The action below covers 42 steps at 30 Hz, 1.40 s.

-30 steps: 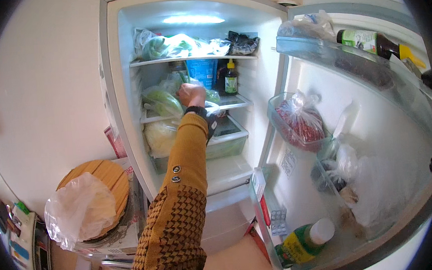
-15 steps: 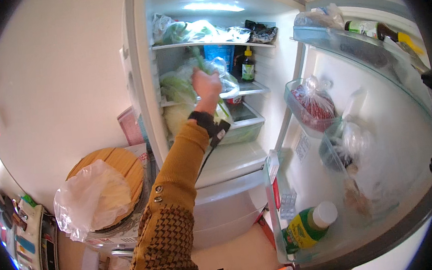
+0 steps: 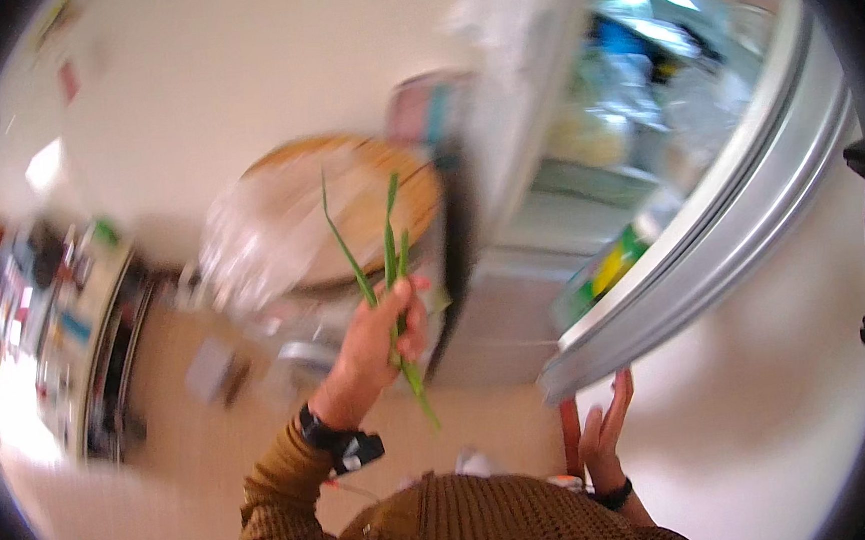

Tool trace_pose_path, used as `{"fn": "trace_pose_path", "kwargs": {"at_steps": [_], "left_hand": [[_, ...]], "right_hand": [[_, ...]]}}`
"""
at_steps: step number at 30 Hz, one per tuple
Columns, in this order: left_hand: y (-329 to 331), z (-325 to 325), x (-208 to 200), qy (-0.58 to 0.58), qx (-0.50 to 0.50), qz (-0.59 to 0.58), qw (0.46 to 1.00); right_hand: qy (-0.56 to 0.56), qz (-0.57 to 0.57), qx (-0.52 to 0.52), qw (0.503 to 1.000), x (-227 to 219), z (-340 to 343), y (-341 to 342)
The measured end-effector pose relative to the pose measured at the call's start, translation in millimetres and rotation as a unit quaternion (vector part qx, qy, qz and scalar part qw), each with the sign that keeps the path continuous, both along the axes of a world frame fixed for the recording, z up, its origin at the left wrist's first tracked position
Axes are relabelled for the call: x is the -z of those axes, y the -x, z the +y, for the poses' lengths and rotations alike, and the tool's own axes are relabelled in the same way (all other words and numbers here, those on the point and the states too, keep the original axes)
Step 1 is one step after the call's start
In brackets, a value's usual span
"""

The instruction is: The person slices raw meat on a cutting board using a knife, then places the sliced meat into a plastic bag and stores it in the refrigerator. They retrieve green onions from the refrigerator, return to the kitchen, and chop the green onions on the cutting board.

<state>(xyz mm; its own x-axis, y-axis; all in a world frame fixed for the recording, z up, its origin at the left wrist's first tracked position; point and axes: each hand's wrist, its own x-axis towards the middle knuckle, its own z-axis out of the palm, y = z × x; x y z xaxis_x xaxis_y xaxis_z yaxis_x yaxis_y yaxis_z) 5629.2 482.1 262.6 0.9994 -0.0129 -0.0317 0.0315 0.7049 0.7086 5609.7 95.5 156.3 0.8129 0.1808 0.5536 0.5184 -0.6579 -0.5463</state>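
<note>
A few green scallion stalks (image 3: 389, 245) stick up and down out of my left hand (image 3: 369, 343), which is closed around them in front of me. A dark band with a small box sits on that wrist. My right hand (image 3: 603, 441) is at the lower edge of the fridge door (image 3: 719, 272), its fingers stretched out and apparently resting against it. The door stands partly open. Behind it, blurred bags (image 3: 603, 123) fill the fridge shelves, and a green bottle (image 3: 618, 262) with a yellow label and white cap stands in the door rack.
Left of the fridge, a round wooden board (image 3: 407, 186) carries a crumpled clear plastic bag (image 3: 278, 216). A cluttered shelf unit (image 3: 96, 329) stands at the far left. On the floor is a small pale box (image 3: 211, 371).
My left hand has come out of the fridge, carrying the scallions down and toward me. The door has swung partway closed, and my right hand now shows at it. The view has turned.
</note>
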Motion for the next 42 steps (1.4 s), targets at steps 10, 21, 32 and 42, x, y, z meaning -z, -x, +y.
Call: {"fn": "trace_pose_path", "kwargs": {"at_steps": [10,21,32,42], "left_hand": [[242,172,85,0.273,-0.413,-0.170,0.852],[388,282,122,0.248,-0.578,-0.241,0.739],[539,367,110,0.326,-0.659,-0.200,0.647],[802,463,165,0.266,-0.702,-0.156,0.641]], "right_hand": [[0.181,-0.167,-0.091,0.965,54,108,-236],[0.222,0.406,-0.428,0.776,98,405,-102],[-0.002,-0.099,-0.897,0.430,3,813,319],[0.036,-0.067,-0.979,0.187,31,963,651]]}}
